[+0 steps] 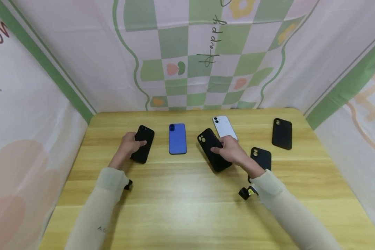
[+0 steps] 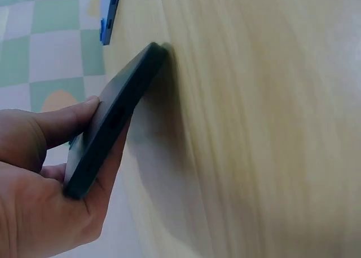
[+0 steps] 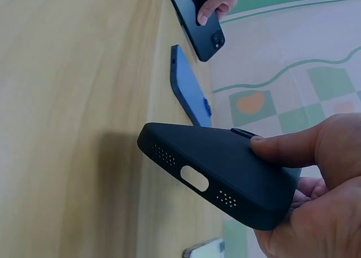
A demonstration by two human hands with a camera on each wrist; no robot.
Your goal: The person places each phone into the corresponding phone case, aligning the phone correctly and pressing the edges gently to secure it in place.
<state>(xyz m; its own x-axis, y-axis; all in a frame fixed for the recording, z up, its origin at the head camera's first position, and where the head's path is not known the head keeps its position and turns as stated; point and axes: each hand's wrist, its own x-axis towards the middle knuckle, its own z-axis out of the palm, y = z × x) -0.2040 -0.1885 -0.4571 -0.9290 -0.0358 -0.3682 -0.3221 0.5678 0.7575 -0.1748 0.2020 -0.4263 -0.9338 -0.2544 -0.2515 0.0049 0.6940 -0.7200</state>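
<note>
On the left of the table, my left hand [image 1: 128,144] grips a black phone [image 1: 146,147] by its side, thumb on the back. The left wrist view shows the phone [image 2: 115,114] tilted, one end close to the wood. My right hand [image 1: 232,150] pinches a black phone case [image 1: 213,156] with the thumb across its back. Through the case's camera holes the table colour shows. In the right wrist view the case [image 3: 225,162] has a port slot and small speaker holes along its end. A blue phone [image 1: 177,139] lies between the two hands.
Behind my right hand lies a white phone [image 1: 224,125], partly covered. Another black case [image 1: 262,158] sits under my right forearm, and one more black case [image 1: 282,133] is at the far right. Printed cloth [image 1: 175,45] walls the wooden table [image 1: 181,205] at the back and sides.
</note>
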